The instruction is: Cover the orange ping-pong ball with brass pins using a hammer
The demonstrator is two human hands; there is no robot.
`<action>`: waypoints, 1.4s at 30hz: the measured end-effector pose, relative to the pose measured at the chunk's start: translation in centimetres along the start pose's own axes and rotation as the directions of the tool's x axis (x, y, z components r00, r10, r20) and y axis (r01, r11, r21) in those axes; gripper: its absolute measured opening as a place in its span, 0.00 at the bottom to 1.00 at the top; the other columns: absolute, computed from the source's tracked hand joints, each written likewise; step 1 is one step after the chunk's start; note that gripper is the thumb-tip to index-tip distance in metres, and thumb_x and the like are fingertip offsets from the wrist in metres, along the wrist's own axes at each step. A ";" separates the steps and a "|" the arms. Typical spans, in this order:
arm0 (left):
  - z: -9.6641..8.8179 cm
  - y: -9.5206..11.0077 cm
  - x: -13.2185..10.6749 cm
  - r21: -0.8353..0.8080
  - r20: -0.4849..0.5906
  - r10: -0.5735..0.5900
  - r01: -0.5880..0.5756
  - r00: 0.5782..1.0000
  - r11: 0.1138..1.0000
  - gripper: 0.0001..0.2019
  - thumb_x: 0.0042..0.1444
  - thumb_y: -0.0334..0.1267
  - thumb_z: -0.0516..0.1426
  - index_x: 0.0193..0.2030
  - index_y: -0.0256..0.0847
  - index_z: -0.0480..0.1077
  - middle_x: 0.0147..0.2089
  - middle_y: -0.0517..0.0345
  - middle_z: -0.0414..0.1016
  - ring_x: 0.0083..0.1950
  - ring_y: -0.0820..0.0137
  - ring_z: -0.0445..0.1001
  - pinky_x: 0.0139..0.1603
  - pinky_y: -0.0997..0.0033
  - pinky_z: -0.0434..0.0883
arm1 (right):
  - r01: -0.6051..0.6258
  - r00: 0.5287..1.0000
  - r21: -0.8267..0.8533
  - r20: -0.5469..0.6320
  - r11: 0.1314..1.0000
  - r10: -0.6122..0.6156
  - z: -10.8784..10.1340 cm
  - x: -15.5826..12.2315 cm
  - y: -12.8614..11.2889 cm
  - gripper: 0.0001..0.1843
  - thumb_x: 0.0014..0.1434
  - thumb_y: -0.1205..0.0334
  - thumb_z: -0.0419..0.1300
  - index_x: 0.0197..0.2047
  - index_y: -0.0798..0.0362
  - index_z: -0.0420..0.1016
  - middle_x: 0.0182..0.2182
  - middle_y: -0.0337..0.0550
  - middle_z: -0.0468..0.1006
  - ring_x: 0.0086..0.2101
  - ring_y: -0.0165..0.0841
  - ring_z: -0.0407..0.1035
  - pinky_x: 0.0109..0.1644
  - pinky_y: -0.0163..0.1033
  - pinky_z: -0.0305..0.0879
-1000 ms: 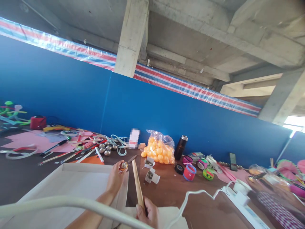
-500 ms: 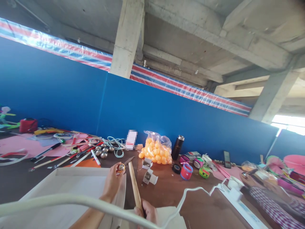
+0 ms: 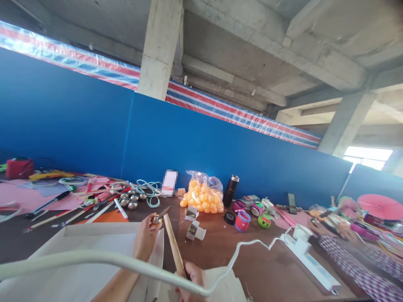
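My left hand [image 3: 147,238] grips a shiny metal ball [image 3: 156,219] between its fingertips, above the edge of a shallow white tray or box lid [image 3: 103,228]. In my right hand [image 3: 193,277] is a hammer [image 3: 174,243] with a pale wooden handle and a dark, pointed head. The hammer's head overlaps the ball in view; whether they touch I cannot tell. A white cable [image 3: 126,263] crosses in front and hides part of my right hand and forearm. Small open boxes of metal bits [image 3: 192,230] stand just beyond the hammer.
A clear bag of orange balls [image 3: 204,197] and a black bottle [image 3: 231,191] stand by the blue partition [image 3: 189,138]. Several metal balls [image 3: 132,205], sticks and tubing lie left. Right are black tape [image 3: 229,218], a power strip [image 3: 315,266] and another person's checked sleeve [image 3: 343,260].
The hammer's head has moved left, closer to the metal ball, and now overlaps it in view. The camera has turned slightly right, so the scene sits further left.
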State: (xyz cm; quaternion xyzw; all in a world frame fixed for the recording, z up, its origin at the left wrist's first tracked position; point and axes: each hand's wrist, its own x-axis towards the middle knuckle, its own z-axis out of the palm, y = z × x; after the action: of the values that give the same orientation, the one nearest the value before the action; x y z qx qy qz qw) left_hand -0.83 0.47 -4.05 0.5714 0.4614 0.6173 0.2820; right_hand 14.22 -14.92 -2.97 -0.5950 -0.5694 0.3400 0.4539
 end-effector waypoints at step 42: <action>-0.1 0.1 -0.1 0.025 0.006 0.068 -0.069 0.998 0.997 0.15 0.58 0.39 0.55 0.51 0.38 0.65 0.48 0.54 0.71 0.41 0.68 0.73 0.40 0.61 0.73 | 0.021 1.000 0.018 -0.023 1.000 -0.020 0.0 -0.5 -0.2 0.26 0.51 0.37 0.52 0.29 0.54 0.66 0.12 0.29 0.58 0.09 0.22 0.54 0.09 0.25 0.48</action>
State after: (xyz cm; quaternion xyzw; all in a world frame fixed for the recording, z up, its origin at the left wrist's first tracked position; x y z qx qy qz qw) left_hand -0.88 0.33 -4.03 0.5918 0.4485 0.6195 0.2546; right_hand 14.11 -15.40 -2.87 -0.5889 -0.5673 0.3335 0.4692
